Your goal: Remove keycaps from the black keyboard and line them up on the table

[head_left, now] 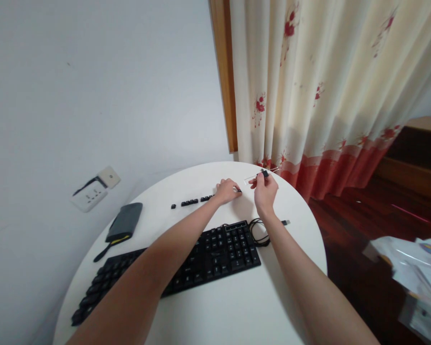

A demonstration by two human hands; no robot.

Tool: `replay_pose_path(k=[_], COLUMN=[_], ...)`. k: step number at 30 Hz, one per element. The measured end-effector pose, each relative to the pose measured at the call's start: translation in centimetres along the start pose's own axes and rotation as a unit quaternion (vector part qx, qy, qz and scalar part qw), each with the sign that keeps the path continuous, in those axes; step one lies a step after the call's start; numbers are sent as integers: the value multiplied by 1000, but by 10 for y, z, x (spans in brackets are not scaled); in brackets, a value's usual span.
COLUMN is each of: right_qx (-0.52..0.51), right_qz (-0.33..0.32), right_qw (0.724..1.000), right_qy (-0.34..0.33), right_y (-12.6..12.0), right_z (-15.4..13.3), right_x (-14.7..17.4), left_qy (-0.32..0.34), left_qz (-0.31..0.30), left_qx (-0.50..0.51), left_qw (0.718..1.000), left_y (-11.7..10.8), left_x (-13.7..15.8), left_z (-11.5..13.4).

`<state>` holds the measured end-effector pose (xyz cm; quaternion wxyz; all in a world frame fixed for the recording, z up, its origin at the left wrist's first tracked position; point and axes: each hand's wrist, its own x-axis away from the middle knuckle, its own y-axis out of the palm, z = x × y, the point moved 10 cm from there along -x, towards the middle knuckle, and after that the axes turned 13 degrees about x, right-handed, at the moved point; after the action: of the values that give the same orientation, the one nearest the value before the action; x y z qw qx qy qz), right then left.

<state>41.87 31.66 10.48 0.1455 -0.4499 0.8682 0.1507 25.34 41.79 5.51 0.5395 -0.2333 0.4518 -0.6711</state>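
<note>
My left hand (227, 190) rests at the far part of the table, its fingers closed on a small black keycap (239, 191). Just to the right, my right hand (266, 194) is raised a little and closed around a wire keycap puller (265, 173), with thin metal wires sticking out on both sides. A row of loose black keycaps (189, 202) lies to the left of my left hand, partly covered by it. Nearer to me is a black keyboard (215, 258), its middle hidden under my left forearm.
The round white table (215, 316) also holds a dark grey pouch (125, 223) at the left and a coiled USB cable (260, 235) by the keyboard. A wall socket (89, 196), a floral curtain (330, 96) and plastic bags (416, 268) surround it.
</note>
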Motion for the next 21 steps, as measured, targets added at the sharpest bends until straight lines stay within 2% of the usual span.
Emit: replay_pose_path(k=[15,17,19,21], right_qx=[-3,-5,-4,3], right_qz=[-7,-10,-33,-104], right_qw=[1000,1000,999,994], right_qy=[7,5,-2,-15], right_y=[1,1,6,21], right_z=[1,2,1,-3], right_x=[0,-2,-3,1], left_qy=[-32,-36,-40,-39], left_qz=[-16,-4,29,69], left_qx=[4,8,20,35], left_qw=[999,999,999,996], left_y=[-1,-10,-30,-57], left_x=[0,2,7,17], left_z=[-1,2,4,4])
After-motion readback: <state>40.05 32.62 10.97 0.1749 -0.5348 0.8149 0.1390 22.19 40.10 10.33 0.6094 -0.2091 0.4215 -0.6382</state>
